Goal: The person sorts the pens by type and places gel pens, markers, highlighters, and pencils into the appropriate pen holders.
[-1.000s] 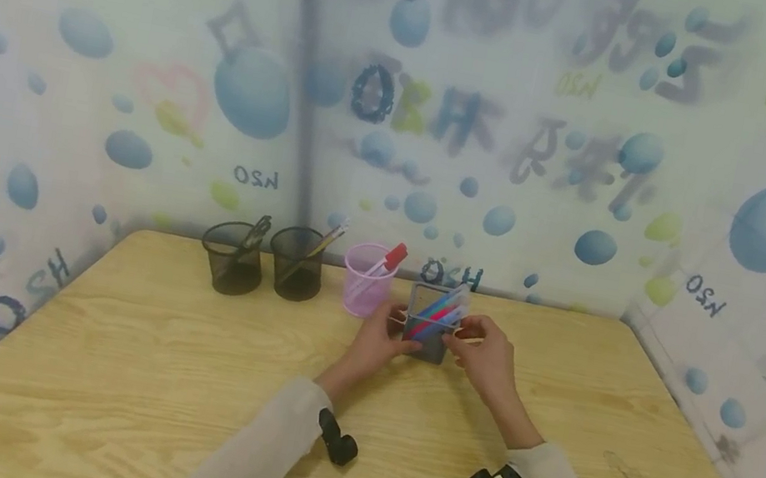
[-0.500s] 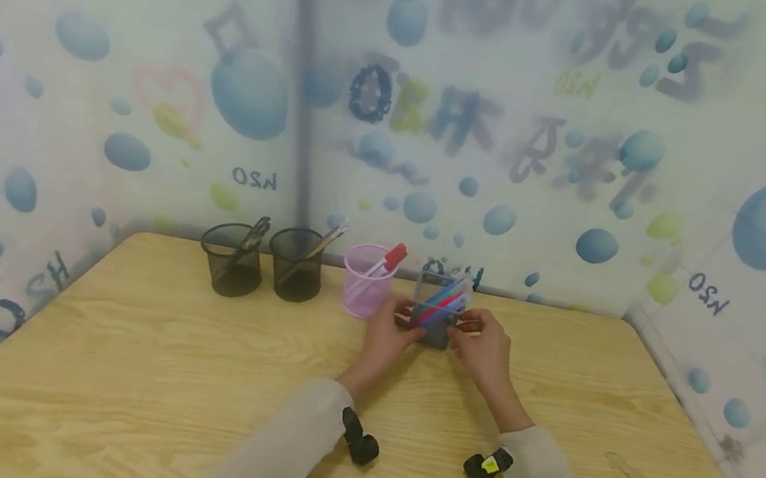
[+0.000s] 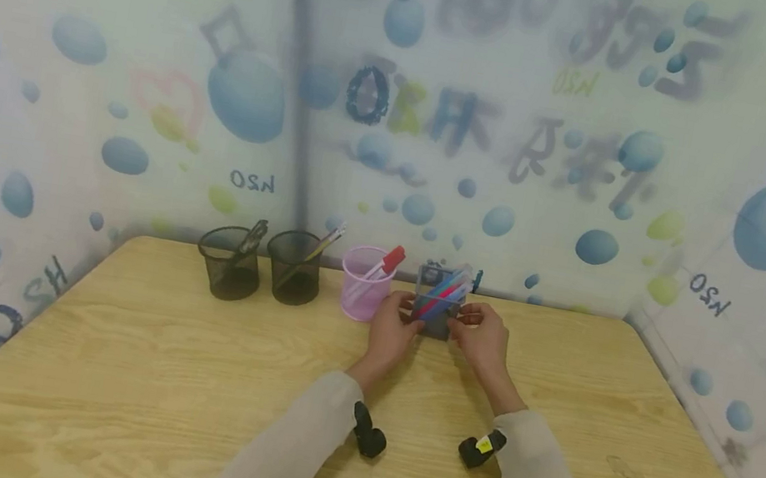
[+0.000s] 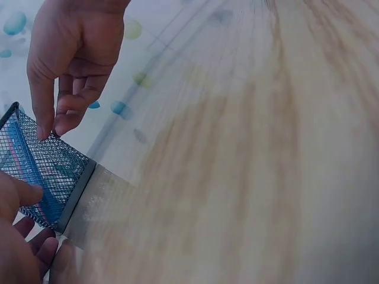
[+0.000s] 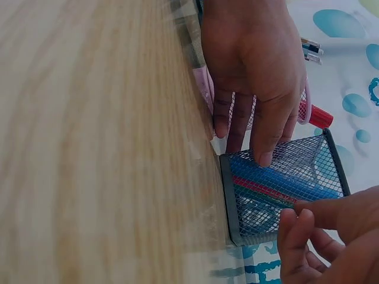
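A square black mesh pen holder [image 3: 437, 322] stands upright near the table's back edge, holding several pens [image 3: 445, 294] in blue, red and white. My left hand [image 3: 392, 329] grips its left side, the thumb on the front face and the fingers behind. On the other side my right hand [image 3: 483, 342] pinches the holder by its right front edge. In the left wrist view, the mesh shows between my left fingers [image 4: 26, 192] and the right hand [image 4: 76, 65]. From the right wrist, the holder's flat base rim [image 5: 230, 198] appears at the tabletop; whether it touches is unclear.
Left of the holder stands a pink mesh cup [image 3: 364, 291] with a red-capped marker [image 3: 392, 258]. Farther left are two round black mesh cups, one with a pencil [image 3: 327, 242] and the other [image 3: 228, 268] with dark pens. A patterned wall [image 3: 479, 120] rises behind the wooden table [image 3: 190, 393].
Both hands have moved the square pen holder back toward the wall and slightly right, into line with the other cups. Both hands keep their hold on it.
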Motion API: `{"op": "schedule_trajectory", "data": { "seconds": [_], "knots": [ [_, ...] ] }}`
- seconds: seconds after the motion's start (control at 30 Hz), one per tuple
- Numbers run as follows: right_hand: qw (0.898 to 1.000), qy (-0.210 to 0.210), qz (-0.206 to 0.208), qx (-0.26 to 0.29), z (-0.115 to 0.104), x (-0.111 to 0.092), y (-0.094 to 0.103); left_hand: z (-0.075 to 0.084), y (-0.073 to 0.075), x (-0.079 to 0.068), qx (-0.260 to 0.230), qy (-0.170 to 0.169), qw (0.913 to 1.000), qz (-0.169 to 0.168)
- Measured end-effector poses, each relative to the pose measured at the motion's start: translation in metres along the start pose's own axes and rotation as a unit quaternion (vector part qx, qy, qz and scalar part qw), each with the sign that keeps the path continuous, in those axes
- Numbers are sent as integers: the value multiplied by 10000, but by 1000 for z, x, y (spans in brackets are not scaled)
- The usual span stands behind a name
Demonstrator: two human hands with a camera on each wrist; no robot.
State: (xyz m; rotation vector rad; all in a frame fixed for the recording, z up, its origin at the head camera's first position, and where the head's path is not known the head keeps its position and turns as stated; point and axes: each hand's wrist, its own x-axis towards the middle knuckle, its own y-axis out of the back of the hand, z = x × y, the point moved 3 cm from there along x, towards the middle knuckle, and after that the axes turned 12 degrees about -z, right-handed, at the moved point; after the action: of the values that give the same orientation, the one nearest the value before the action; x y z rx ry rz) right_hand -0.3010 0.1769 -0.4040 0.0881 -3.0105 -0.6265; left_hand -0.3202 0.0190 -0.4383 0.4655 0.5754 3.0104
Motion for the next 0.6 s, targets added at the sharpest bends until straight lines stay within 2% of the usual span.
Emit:
{"op": "schedule_trajectory", "data": {
  "seconds": [0.17,0.3,0.37,0.47,0.6],
  "knots": [
    [9999,14,39,99,1,6,-1,3,1,2,141,153,9997,-91],
    [10000,-8,-26,-12,2,6,-1,4,2,0,275,229,9985,-410],
    [9997,11,-109,-200,2,2,2,4,4,-2,254,217,9975,-630],
    [9966,122,-295,-755,3,-8,13,8,9,-8,232,230,9947,-970],
    [9862,654,-510,-1433,-4,-26,34,26,28,-21,226,58,9903,-1367]
  ]
}}
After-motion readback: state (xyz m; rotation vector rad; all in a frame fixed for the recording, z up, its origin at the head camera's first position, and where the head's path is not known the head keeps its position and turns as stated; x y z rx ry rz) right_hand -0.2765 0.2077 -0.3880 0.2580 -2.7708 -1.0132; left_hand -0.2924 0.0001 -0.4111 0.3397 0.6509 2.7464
